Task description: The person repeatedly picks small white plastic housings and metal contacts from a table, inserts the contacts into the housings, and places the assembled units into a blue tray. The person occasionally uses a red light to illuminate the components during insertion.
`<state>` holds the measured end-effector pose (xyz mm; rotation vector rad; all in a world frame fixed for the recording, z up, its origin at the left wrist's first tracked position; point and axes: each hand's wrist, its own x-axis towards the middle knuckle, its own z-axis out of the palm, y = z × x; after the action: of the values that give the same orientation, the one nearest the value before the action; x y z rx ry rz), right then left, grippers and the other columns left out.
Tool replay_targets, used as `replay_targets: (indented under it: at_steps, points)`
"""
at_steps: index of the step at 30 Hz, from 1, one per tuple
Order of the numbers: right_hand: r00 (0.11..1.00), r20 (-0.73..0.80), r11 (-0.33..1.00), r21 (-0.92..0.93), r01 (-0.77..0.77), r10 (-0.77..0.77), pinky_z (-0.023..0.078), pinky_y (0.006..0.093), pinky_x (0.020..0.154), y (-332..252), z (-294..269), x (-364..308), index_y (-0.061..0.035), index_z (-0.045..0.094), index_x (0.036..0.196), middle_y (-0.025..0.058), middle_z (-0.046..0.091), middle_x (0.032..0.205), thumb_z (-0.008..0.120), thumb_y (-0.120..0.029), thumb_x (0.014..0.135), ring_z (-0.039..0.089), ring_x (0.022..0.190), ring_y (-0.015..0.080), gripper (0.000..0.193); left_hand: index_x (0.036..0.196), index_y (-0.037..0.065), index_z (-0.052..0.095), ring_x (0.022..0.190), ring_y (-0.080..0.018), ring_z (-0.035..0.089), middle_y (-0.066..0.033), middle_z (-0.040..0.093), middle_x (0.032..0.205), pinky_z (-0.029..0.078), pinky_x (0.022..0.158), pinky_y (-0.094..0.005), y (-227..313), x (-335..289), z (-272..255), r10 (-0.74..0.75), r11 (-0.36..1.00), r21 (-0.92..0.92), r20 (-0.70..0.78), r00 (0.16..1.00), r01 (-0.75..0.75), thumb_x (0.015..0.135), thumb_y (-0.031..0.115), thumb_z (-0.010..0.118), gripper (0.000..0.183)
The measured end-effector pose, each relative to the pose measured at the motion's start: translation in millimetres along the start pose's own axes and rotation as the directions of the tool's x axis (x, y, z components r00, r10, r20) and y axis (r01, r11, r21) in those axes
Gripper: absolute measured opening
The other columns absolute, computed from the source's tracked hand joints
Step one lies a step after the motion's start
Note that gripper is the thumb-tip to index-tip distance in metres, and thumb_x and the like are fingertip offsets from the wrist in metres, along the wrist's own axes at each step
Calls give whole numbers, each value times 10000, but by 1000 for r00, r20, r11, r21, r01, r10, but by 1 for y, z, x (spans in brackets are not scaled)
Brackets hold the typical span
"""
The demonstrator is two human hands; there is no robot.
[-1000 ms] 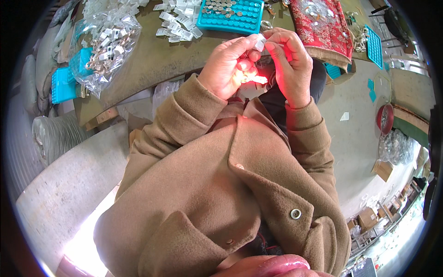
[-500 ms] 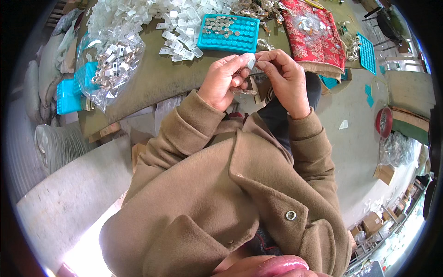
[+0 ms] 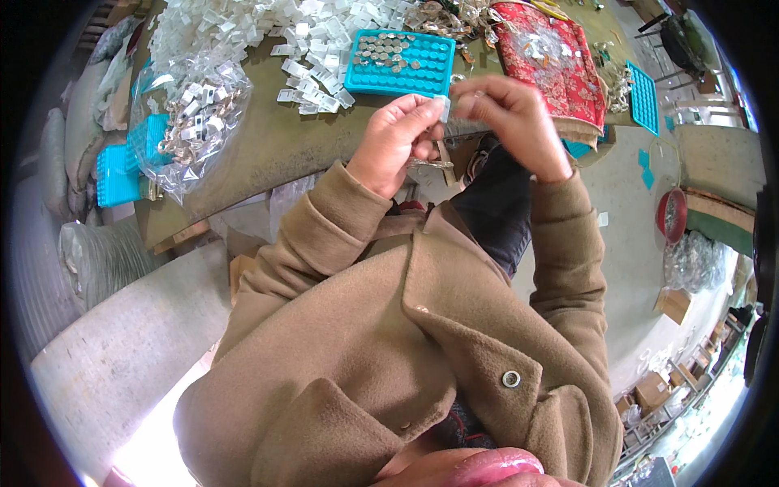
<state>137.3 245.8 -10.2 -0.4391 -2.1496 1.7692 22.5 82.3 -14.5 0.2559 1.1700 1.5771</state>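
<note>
My left hand (image 3: 396,140) is closed, pinching a small whitish plastic piece (image 3: 445,109) between thumb and fingers. A thin shiny strip (image 3: 432,164) shows just below that hand; whether the hand holds it I cannot tell. My right hand (image 3: 518,115) is raised to the right of the piece, its fingers bent and smeared by motion. Beyond the hands lies a turquoise tray (image 3: 422,84) with round hollows and several small silver discs (image 3: 383,49) on it. A heap of clear and white plastic pieces (image 3: 312,77) spreads to the tray's left.
A clear bag (image 3: 231,97) of small white-and-metal parts sits at the table's left, beside turquoise trays (image 3: 118,174). A red patterned cloth (image 3: 568,89) lies on the right with clear bits on it. Another turquoise tray (image 3: 643,97) stands farther right. A red bowl (image 3: 672,215) is beyond.
My right hand has drawn away from the plastic piece, to the right, with its wrist swung outward. My left hand stays almost in place, still pinching the piece.
</note>
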Motion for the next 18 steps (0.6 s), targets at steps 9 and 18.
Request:
replay_targets:
  at_steps: [9, 18]
  points:
    - [920, -299, 565, -817, -111, -251, 519, 430, 734, 33, 10, 56, -59, 679, 924, 150, 693, 875, 638, -253, 902, 658, 846, 358, 199, 1050, 87, 599, 519, -35, 420, 3, 598, 794, 495, 632, -252, 2, -2, -6, 44, 993, -109, 75, 996, -36, 1000, 284, 555, 208]
    - [943, -333, 994, 102, 24, 12, 473, 241, 610, -12, 2, 16, -50, 731, 1000, -3, 674, 768, 692, -151, 891, 572, 657, 73, 154, 1147, 75, 614, 716, -29, 552, -78, 664, 1073, 490, 601, -184, 18, -6, -10, 111, 978, -187, 98, 989, -91, 960, 149, 599, 202]
